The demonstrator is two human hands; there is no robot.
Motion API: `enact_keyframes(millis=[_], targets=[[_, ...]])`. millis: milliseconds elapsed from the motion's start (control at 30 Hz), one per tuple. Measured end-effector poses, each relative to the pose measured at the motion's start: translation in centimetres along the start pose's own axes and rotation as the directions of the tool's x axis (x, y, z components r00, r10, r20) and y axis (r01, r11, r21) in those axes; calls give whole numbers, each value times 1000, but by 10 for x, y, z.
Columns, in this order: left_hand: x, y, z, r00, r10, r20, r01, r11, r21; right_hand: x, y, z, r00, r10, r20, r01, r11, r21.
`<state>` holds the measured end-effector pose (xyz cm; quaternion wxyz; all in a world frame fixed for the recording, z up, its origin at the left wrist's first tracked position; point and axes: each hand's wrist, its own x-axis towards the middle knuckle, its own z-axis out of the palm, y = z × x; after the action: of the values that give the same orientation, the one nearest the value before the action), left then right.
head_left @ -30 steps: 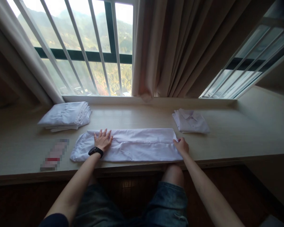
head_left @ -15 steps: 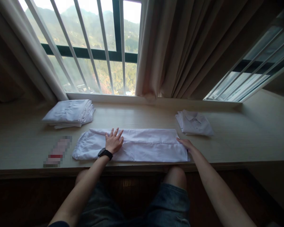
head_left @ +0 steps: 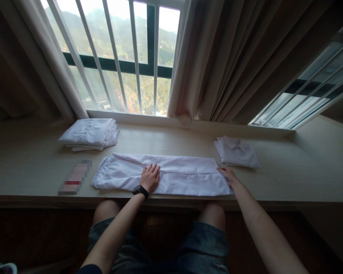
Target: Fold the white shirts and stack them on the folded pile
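White trousers lie flat in a long strip along the near edge of the counter, with what looks like a gathered elastic waist at the left end. My left hand, a black watch on its wrist, rests palm down on the middle of the cloth with fingers stretched out. At the right end, my right hand holds the hem, thumb on top; its other fingers are partly hidden.
A stack of folded white clothes sits at the back left of the counter. Folded white shirts lie at the back right. A blurred pinkish item is at left. Behind stand a barred window and curtains.
My left hand has slid a little to the right and nearer to me over the trousers, its fingers now closer together. My right hand stays at the hem. The view has shifted slightly.
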<state>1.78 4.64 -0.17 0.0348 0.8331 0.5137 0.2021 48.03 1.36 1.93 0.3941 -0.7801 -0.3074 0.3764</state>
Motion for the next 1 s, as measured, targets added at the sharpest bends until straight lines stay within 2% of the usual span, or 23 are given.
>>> enact_keyframes(millis=[133,267,400,533,667,733,800,900,1000], targets=[[1,0,2,998,-42,-36,41,999,-4,-5,-21,-4,991,-98,86,101,995,-28],[1,-1,3,996,-69,-56,68,998,-15,-18,-59,-6,961,-230,155,242,969,-59],[1,-3,4,990,-95,-104,92,995,-27,-40,-106,14,931,-310,193,330,941,-80],[1,-8,4,987,-121,-109,112,991,-79,-73,-150,64,901,-384,201,422,882,-210],[1,-13,4,988,-130,-82,119,984,-133,-110,-170,136,802,-564,195,592,710,-382],[1,-14,4,989,-125,-78,114,984,-136,-124,-168,174,771,-581,260,632,651,-421],[1,-14,5,990,-119,-81,108,985,-132,-134,-159,211,763,-554,332,645,635,-425],[0,-14,6,990,-112,-89,100,986,-131,-141,-137,255,793,-458,402,604,677,-420],[0,-14,5,989,-111,-93,98,986,-137,-143,-115,281,816,-405,411,570,681,-460]])
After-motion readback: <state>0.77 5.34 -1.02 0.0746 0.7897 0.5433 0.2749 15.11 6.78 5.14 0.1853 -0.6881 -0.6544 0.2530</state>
